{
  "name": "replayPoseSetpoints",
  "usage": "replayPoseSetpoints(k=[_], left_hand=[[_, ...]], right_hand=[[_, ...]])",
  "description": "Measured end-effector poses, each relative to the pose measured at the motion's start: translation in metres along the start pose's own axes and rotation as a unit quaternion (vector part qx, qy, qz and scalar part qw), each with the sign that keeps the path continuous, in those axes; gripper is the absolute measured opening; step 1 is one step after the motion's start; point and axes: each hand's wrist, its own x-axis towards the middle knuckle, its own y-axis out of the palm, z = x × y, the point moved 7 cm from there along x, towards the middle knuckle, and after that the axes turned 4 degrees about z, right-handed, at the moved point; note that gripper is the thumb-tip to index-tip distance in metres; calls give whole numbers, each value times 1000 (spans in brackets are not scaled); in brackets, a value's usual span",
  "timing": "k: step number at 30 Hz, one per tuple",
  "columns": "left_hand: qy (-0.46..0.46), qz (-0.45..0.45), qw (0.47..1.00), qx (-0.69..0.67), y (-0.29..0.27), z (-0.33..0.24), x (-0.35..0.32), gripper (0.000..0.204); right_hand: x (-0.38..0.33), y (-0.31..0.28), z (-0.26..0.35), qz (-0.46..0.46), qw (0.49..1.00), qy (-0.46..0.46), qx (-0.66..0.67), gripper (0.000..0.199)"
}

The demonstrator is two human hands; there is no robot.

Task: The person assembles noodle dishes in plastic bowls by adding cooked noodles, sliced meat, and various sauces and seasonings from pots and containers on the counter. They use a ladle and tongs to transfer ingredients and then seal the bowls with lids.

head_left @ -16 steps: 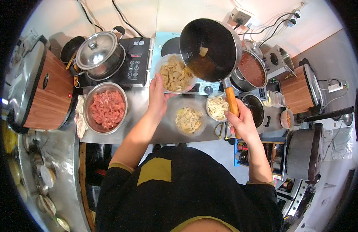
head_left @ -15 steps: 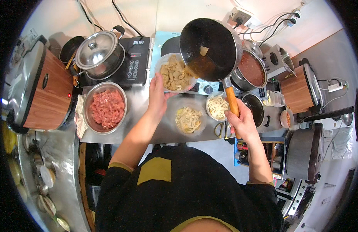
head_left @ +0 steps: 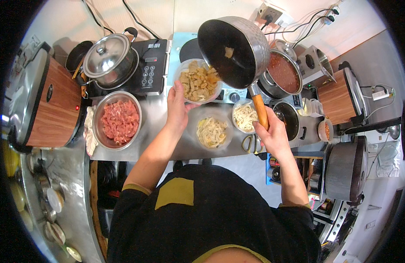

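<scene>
My left hand (head_left: pixel 177 108) grips the near rim of a clear bowl (head_left: pixel 183 70) filled with fried tan pieces (head_left: pixel 198 82). My right hand (head_left: pixel 272 136) is closed on the orange wooden handle (head_left: pixel 259 110) of a dark saucepan (head_left: pixel 234 49). The pan is tipped on its side above the bowl's right edge, its open mouth facing me. One tan piece (head_left: pixel 229 52) still clings inside the pan.
A steel bowl of raw pink meat (head_left: pixel 119 122) sits at left. Two bowls of pale strips (head_left: pixel 212 132) (head_left: pixel 246 117) lie near the counter's front edge. A lidded pot (head_left: pixel 109 59) stands on an induction cooker (head_left: pixel 151 68). A pot of red sauce (head_left: pixel 282 72) is at right.
</scene>
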Motion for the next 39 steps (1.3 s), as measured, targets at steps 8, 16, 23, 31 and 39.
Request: replayPoseSetpoints(k=[8,16,23,31,39], left_hand=[[0,0,1000,-21,-6,7,-2,60],[-2,-5,1000,-22,-5,10,0,62],[0,-2,1000,-20,-7,12,4,64],[1,-51,998,-26,-36,2,-6,62],[21,-72,997,-11,-82,-22,-87,66]], right_hand=[[2,4,-7,39,993,32,105,39],[4,1,-5,-17,997,-76,-26,39],[8,3,-5,8,998,-34,-56,40],[49,48,-9,185,875,80,441,34],[119,163,-8,187,664,119,714,22]])
